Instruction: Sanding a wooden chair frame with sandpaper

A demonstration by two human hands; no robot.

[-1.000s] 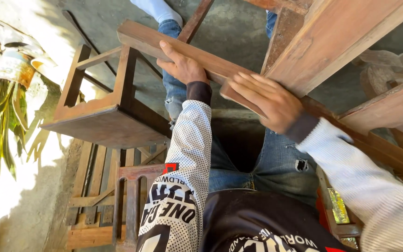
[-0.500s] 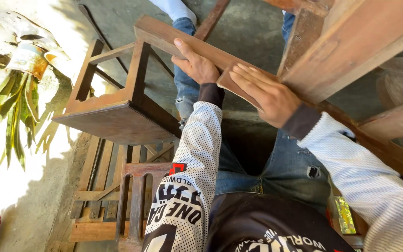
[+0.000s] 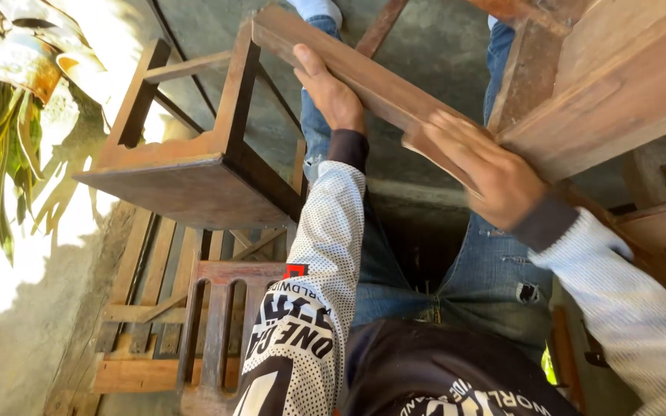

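My left hand (image 3: 333, 92) grips the wooden rail (image 3: 364, 77) – its length running away from me – while my right hand (image 3: 487, 173) lies flat on its near end

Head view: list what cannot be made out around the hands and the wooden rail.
- Right hand: blurred; whatever lies under its palm is hidden.
- Wooden rail: its right end is hidden behind the right hand and the larger frame.
- Left hand: fingers hidden behind the rail.
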